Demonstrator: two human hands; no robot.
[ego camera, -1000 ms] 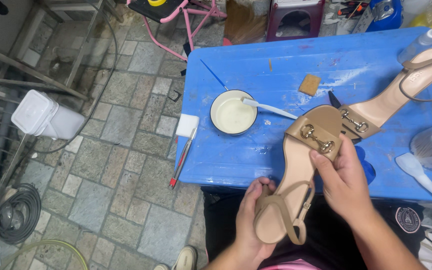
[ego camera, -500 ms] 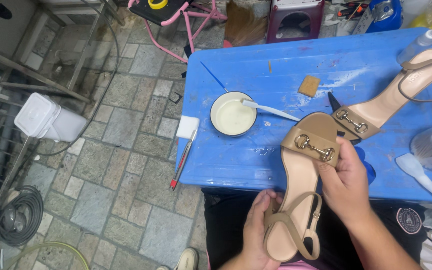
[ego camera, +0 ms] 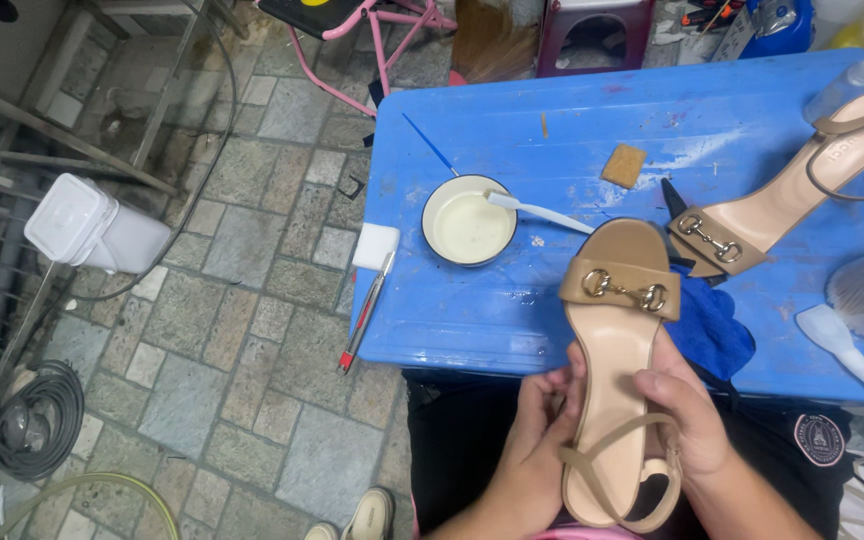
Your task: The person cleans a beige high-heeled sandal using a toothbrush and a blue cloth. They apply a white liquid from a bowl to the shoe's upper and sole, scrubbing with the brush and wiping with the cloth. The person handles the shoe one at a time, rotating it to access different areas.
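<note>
A tan heeled sandal (ego camera: 616,340) with a gold buckle on its toe strap is held in front of me over my lap, toe pointing away toward the blue table (ego camera: 552,130). My left hand (ego camera: 537,420) grips its left side near the middle. My right hand (ego camera: 687,420) holds its right side by the ankle strap. The matching sandal (ego camera: 782,205) lies on the table at the right.
A white bowl of pale liquid (ego camera: 468,220) with a toothbrush (ego camera: 537,210) across it stands on the table. A blue cloth (ego camera: 712,325), tan sponge (ego camera: 624,165), white block (ego camera: 376,246) and red tool (ego camera: 362,320) are nearby. A white tub (ego camera: 92,225) sits on the stone floor.
The sandal has been pulled back toward me and straightened, so its toe now points straight away. Both hands stayed on it, shifting lower.
</note>
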